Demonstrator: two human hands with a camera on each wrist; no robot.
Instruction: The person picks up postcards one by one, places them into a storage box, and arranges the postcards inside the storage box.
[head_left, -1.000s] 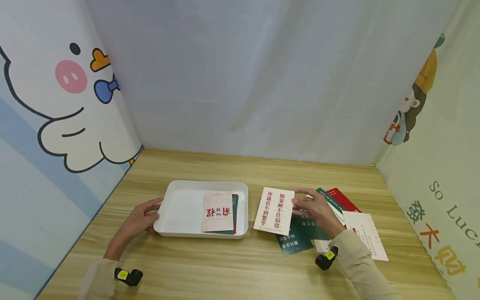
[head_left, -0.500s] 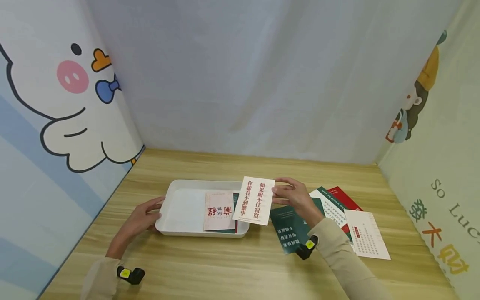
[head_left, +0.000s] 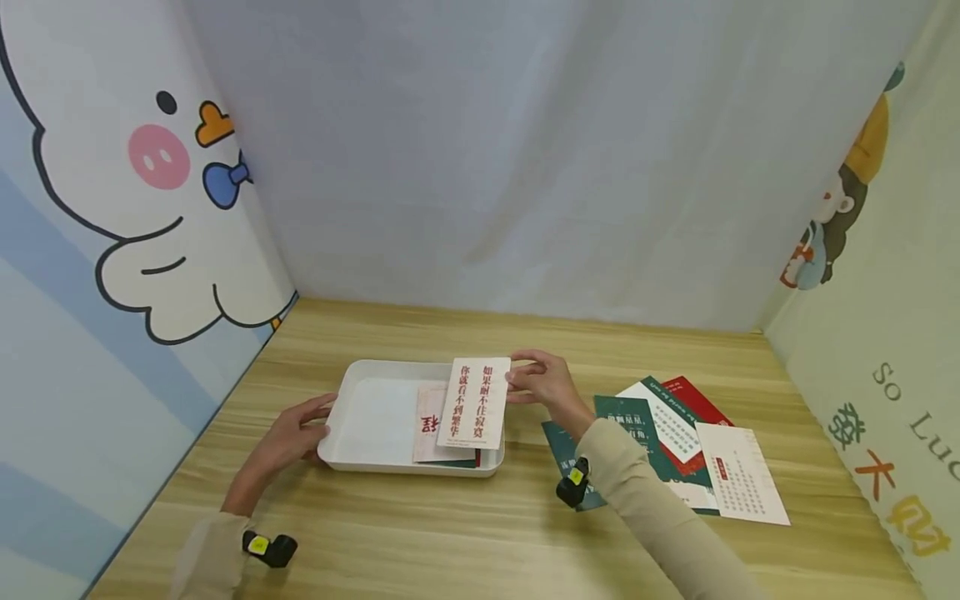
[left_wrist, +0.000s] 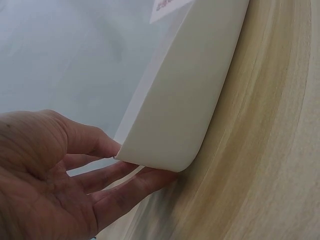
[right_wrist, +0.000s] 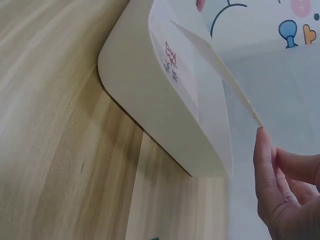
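Note:
A white card with red characters (head_left: 477,404) hangs tilted over the right part of the white tray (head_left: 352,458). Its right edge is pinched by my right hand (head_left: 546,385); the right wrist view shows the thin card (right_wrist: 220,65) sloping up from the fingertips above the tray wall (right_wrist: 150,90). Beneath it in the tray lie a pink card (head_left: 430,425) and a green one, partly covered. At the tray's left side my left hand (head_left: 292,429) grips the edge, thumb at the rim and fingers against the outer wall (left_wrist: 170,110).
To the right, several loose cards overlap on the wooden table (head_left: 450,533): green (head_left: 628,425), red (head_left: 693,400), and a white one (head_left: 742,475) nearest the right wall. A grey curtain (head_left: 487,167) closes off the back, with printed cloth on both sides.
My right hand has carried the white card leftward from above the loose cards to over the tray. The left hand has stayed at the tray's edge.

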